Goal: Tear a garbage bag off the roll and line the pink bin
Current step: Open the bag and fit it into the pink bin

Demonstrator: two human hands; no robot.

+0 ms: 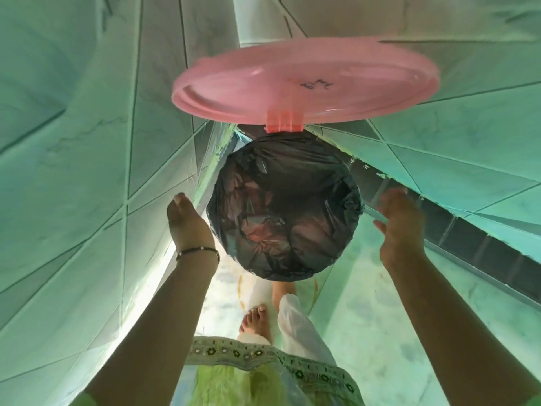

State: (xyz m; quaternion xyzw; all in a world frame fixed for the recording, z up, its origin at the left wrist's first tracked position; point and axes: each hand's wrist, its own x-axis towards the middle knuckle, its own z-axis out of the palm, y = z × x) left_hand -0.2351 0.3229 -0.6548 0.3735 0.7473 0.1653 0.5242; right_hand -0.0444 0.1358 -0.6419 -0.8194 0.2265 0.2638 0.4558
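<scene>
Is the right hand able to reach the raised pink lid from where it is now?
Probably yes. The right hand is open beside the black bag, and nothing stands between it and the pink lid above.

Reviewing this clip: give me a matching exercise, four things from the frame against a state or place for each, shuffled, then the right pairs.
Things:
1. pink lid
2. black bag
3. left hand
4. right hand

States or places:
A. open, wrist wearing a thin bracelet
B. raised open on its hinge
C. open, bare wrist, beside the bin
D. stretched over the bin's rim

Pairs: 1-B, 2-D, 3-A, 4-C
</scene>
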